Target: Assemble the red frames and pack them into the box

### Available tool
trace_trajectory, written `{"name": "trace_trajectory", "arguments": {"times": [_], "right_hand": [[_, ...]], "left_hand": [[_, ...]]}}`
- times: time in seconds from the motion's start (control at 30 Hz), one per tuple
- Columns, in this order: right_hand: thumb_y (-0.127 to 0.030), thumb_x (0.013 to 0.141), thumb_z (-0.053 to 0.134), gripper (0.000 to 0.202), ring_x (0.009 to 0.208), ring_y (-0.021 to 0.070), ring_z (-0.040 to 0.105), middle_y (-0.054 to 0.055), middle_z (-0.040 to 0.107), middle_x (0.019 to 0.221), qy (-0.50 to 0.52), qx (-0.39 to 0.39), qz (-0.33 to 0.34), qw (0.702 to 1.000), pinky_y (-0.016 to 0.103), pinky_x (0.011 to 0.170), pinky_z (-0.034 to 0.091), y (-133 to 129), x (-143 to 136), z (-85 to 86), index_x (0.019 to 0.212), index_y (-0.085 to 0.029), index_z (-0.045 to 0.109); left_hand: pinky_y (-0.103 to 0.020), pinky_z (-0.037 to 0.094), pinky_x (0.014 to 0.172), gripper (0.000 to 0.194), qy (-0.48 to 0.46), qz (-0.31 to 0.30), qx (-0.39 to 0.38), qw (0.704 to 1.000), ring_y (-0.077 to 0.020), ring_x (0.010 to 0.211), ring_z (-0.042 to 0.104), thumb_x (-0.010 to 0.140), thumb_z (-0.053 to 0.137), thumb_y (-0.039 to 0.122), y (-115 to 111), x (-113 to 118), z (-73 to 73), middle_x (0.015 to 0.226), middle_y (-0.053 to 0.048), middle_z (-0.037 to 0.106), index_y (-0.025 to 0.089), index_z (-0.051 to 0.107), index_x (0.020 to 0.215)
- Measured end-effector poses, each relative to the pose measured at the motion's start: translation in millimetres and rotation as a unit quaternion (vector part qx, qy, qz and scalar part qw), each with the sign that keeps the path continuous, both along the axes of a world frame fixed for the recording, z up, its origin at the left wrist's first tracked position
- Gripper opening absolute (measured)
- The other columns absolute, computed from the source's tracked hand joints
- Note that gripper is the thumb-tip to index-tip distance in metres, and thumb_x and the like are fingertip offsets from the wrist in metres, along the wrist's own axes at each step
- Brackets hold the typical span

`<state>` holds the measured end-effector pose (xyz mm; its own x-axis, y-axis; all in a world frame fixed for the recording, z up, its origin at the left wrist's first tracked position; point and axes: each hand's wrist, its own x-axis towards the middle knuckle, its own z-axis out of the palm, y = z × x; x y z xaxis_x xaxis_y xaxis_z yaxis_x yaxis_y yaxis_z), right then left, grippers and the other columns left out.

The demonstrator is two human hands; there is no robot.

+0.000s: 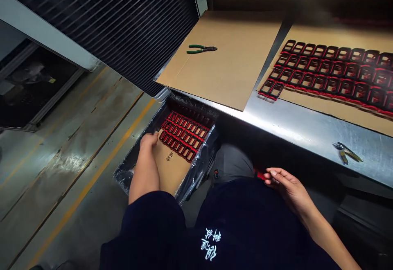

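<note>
My left hand (149, 140) reaches into a plastic-lined box (196, 176) at the left end of the first row-end of red and black frames (181, 135); its fingers are partly hidden, so what it grips cannot be made out. The frames lie in several rows on a cardboard sheet (166, 167) inside the box. Over my lap, my right hand (281, 180) has its thumb and fingers curled together, with a bit of red beside the fingertips that I cannot make out. More such frames (331, 67) stand in rows on the bench at the right.
Green-handled pliers (202, 49) lie on a cardboard sheet (227, 69) on the metal bench (276, 118). Yellow-handled cutters (347, 152) rest near the bench's front edge. A dark ribbed panel (123, 28) rises at the upper left, above the floor with yellow lines.
</note>
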<state>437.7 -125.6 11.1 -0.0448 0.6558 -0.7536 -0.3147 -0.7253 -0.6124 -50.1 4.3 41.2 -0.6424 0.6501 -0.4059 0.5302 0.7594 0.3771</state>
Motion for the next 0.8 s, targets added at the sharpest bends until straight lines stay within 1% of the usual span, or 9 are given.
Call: {"name": "trace_trajectory", "arguments": {"times": [0.1,0.2,0.23,0.3,0.37,0.4,0.5,0.7,0.8], "right_hand": [[-0.059,0.061,0.090,0.053,0.079,0.0168,0.072,0.007,0.078,0.089,-0.034,0.044,0.067,0.996,0.028,0.079,0.058,2.5,-5.2,2.0,0.093,-0.019,0.077],[-0.054,0.066,0.088,0.051,0.081,0.0178,0.071,0.008,0.077,0.092,-0.042,0.126,0.148,0.980,0.031,0.079,0.057,5.0,-17.8,17.4,0.101,-0.019,0.075],[-0.051,0.067,0.088,0.052,0.079,0.0173,0.070,0.007,0.076,0.093,-0.040,0.160,0.167,0.972,0.031,0.078,0.057,5.6,-22.1,24.3,0.105,-0.019,0.073],[-0.045,0.067,0.088,0.053,0.071,0.0149,0.066,0.004,0.074,0.089,-0.070,0.230,0.164,0.957,0.030,0.071,0.056,6.8,-27.7,37.1,0.110,-0.019,0.070],[-0.043,0.069,0.087,0.043,0.063,0.0124,0.059,0.000,0.069,0.077,-0.163,0.280,0.102,0.940,0.027,0.062,0.053,6.7,-26.9,46.4,0.100,-0.020,0.069],[-0.042,0.068,0.088,0.041,0.061,0.0119,0.057,-0.001,0.067,0.074,-0.197,0.293,0.082,0.932,0.026,0.059,0.051,5.6,-24.2,49.7,0.096,-0.020,0.069],[-0.041,0.072,0.086,0.038,0.057,0.0106,0.056,-0.002,0.065,0.071,-0.232,0.315,0.047,0.919,0.024,0.055,0.050,-3.8,-12.4,56.1,0.097,-0.020,0.068],[-0.040,0.074,0.087,0.042,0.059,0.0118,0.062,-0.002,0.069,0.075,-0.197,0.338,0.020,0.920,0.025,0.060,0.056,-25.9,5.9,55.9,0.107,-0.019,0.069],[-0.038,0.076,0.086,0.039,0.064,0.0134,0.065,0.000,0.072,0.078,-0.210,0.372,0.027,0.904,0.027,0.065,0.058,-30.2,11.2,51.1,0.106,-0.020,0.070]], "left_hand": [[-0.038,0.060,0.079,0.033,-0.179,0.029,0.105,0.978,-0.0175,0.086,0.069,0.099,0.057,0.042,-9.0,59.8,13.2,0.111,-0.008,0.069,0.016,0.062,0.118],[-0.038,0.061,0.083,0.030,-0.365,-0.005,0.161,0.917,-0.0156,0.080,0.071,0.095,0.058,0.047,-23.6,171.3,3.7,0.102,-0.004,0.074,0.021,0.064,0.108],[-0.040,0.061,0.086,0.029,-0.443,-0.015,0.166,0.881,-0.0166,0.083,0.073,0.094,0.058,0.048,-31.6,212.4,-0.3,0.097,-0.003,0.074,0.022,0.065,0.105],[-0.047,0.056,0.099,0.024,-0.690,0.040,0.136,0.710,-0.0205,0.093,0.074,0.088,0.067,0.043,-51.1,285.1,-3.4,0.089,-0.002,0.074,0.021,0.064,0.096],[-0.049,0.054,0.103,0.023,-0.777,0.060,0.061,0.624,-0.0210,0.096,0.074,0.085,0.072,0.042,-68.0,333.0,0.0,0.087,0.000,0.074,0.022,0.063,0.092],[-0.048,0.054,0.104,0.024,-0.788,0.054,0.033,0.613,-0.0213,0.097,0.074,0.084,0.073,0.043,-73.1,347.1,2.9,0.088,0.001,0.075,0.022,0.062,0.092],[-0.048,0.056,0.101,0.031,-0.769,-0.002,0.003,0.640,-0.0237,0.103,0.074,0.085,0.072,0.050,-75.4,362.5,10.5,0.097,-0.001,0.077,0.023,0.061,0.095],[-0.047,0.059,0.094,0.047,-0.694,-0.156,0.007,0.703,-0.0266,0.100,0.075,0.080,0.077,0.057,-75.5,348.8,11.1,0.108,-0.008,0.078,0.023,0.066,0.109],[-0.048,0.054,0.104,0.048,-0.677,-0.250,0.015,0.692,-0.0274,0.110,0.072,0.084,0.076,0.050,-75.8,334.3,8.4,0.120,-0.010,0.076,0.024,0.067,0.123]]}}
